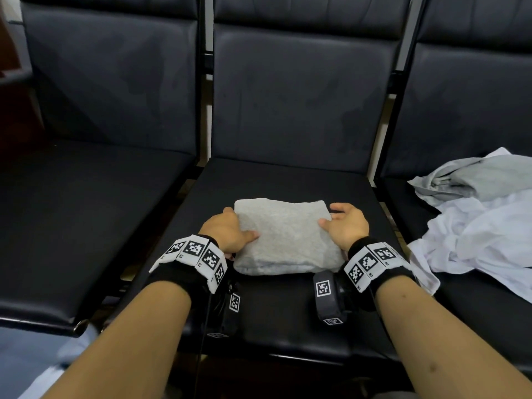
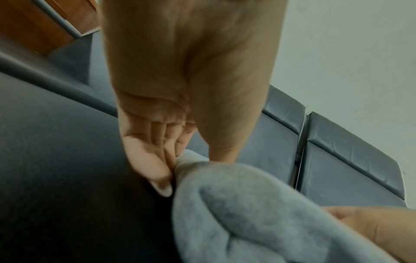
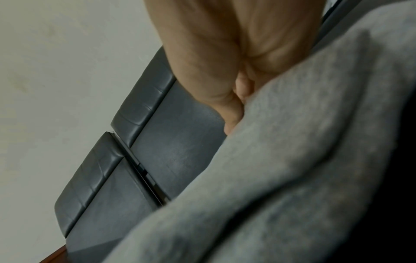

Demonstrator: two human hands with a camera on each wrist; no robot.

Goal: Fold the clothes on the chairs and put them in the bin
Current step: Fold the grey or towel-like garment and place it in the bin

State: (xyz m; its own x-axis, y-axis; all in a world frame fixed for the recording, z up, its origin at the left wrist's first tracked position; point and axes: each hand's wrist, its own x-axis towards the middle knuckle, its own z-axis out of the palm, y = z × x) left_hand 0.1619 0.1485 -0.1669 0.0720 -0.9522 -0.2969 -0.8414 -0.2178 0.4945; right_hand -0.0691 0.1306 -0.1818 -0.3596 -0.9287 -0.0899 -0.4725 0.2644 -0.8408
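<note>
Folded grey garment (image 1: 283, 237) on middle chair seat (image 1: 276, 306); left hand (image 1: 227, 230) and right hand (image 1: 347, 224) grip its sides

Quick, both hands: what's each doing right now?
Left hand: grips the folded grey garment at its left edge.
Right hand: grips its right edge.

The folded garment (image 1: 283, 234) is matt, fuzzy grey cloth; the middle chair seat (image 1: 288, 180) is smooth black leatherette.
</note>
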